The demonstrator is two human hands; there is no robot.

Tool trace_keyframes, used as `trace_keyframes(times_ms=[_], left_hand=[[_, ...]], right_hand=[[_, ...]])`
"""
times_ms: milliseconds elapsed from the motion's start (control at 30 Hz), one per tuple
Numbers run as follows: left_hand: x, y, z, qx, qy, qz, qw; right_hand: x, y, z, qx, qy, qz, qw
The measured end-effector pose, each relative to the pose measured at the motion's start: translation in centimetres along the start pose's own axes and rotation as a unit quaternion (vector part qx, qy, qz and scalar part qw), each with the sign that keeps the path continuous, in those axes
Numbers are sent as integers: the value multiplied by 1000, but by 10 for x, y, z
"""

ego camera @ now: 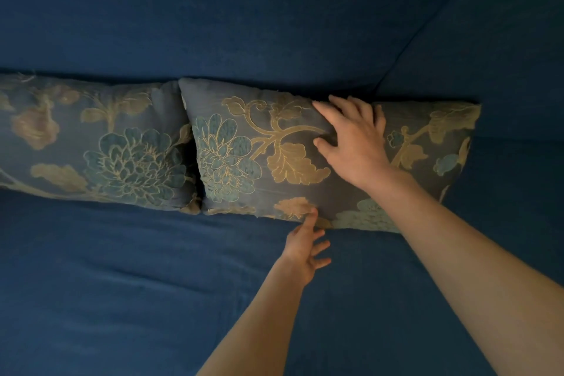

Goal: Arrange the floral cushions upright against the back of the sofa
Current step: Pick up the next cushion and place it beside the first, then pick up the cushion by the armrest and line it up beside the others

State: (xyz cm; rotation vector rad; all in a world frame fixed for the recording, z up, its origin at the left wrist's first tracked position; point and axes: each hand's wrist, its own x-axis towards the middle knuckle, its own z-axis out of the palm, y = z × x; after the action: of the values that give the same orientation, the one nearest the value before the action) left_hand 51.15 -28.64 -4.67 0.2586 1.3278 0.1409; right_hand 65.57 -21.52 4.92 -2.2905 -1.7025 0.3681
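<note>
Two floral cushions lean side by side against the back of a dark blue sofa (pixel 274 24). The left cushion (pixel 91 143) stands untouched, partly cut off by the frame's left edge. The right cushion (pixel 259 156) is wider and reaches to the right of centre. My right hand (pixel 354 140) lies flat on its upper face, fingers spread, pressing into the fabric. My left hand (pixel 305 247) is lower, over the seat, with one fingertip touching the cushion's bottom edge and the other fingers apart. Neither hand grips anything.
The blue seat (pixel 122 284) stretches across the foreground below the cushions. A seam (pixel 427 18) in the backrest runs diagonally at the upper right, where a second back section begins. Bare seat lies to the right of the right cushion.
</note>
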Motion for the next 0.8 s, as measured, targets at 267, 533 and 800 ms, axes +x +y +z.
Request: trace_keyframes(times_ms=[267,533,800], left_hand=[[-29,16,-24,164,39,105,980],[-67,20,-32,248,34,297,921],[-89,-13,-8,317,12,358,878]], right_hand=[[-71,10,-3,157,122,97,975],[-157,40,3,282,100,227,927],[-232,72,-4,348,130,304,877]])
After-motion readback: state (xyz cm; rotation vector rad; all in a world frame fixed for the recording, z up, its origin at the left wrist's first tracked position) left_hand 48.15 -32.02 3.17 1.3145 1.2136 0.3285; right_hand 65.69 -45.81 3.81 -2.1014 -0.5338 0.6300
